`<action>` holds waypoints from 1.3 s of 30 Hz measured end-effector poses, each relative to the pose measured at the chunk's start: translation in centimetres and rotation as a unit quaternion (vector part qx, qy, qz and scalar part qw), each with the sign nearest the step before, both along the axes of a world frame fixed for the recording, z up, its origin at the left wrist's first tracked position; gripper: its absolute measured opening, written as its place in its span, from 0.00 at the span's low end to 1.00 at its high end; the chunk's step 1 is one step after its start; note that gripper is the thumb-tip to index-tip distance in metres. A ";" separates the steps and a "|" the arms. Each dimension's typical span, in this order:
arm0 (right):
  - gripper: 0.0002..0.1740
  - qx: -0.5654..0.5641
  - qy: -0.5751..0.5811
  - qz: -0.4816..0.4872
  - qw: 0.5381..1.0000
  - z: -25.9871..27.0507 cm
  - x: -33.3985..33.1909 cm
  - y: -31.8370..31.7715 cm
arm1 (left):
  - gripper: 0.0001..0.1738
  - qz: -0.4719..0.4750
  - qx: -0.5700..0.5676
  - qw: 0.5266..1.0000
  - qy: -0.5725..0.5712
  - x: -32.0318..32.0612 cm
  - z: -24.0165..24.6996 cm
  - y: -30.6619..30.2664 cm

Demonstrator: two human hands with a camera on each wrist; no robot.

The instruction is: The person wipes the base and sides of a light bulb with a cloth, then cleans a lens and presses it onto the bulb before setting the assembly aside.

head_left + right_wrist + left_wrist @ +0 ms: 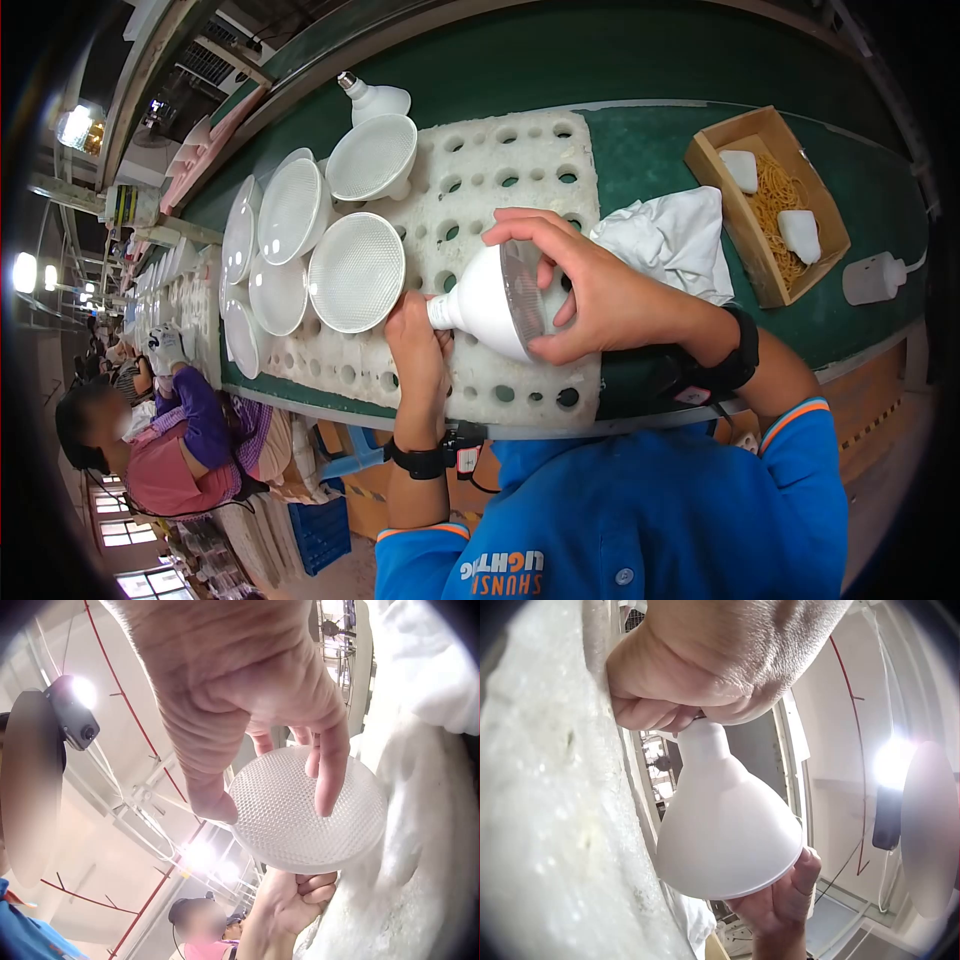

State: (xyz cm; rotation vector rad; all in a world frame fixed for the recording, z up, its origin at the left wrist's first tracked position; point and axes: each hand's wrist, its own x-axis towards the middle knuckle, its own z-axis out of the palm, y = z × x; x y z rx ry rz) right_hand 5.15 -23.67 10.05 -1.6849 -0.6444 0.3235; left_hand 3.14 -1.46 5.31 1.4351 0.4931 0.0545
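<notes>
A white reflector floodlight bulb (485,305) with a clear dimpled lens lies sideways between my hands, above the foam tray. My left hand (418,335) grips its narrow base end; in the left wrist view the curled fingers of that hand (705,667) hide the base's tip. My right hand (620,295) spans the wide end, thumb and fingers spread around the rim. From the right wrist, the textured lens (300,817) faces the palm, and the thumb meets its edge. Several similar bulbs (357,272) stand lens-up at the left part of the white foam tray (500,205).
A crumpled white cloth (665,240) lies right of the tray. Beyond it are a wooden box (765,265) with rubber bands and white blocks, and a white cylindrical object (873,278) with a cord. Another person (170,450) sits along the green bench at left.
</notes>
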 end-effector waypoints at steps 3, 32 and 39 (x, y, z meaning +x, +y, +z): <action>0.50 -0.020 -0.016 0.002 1.000 0.2 -0.1 0.3 | 0.15 0.007 -0.012 1.000 0.003 0.1 0.0 0.0; 0.36 -0.101 -0.049 -0.007 0.994 2.3 -0.2 0.1 | 0.14 -0.006 0.042 0.990 -0.133 -1.4 -2.7 0.5; 0.38 -0.096 -0.030 0.001 0.995 2.4 -0.6 0.1 | 0.15 -0.016 0.049 0.991 -0.120 -1.5 -2.6 0.7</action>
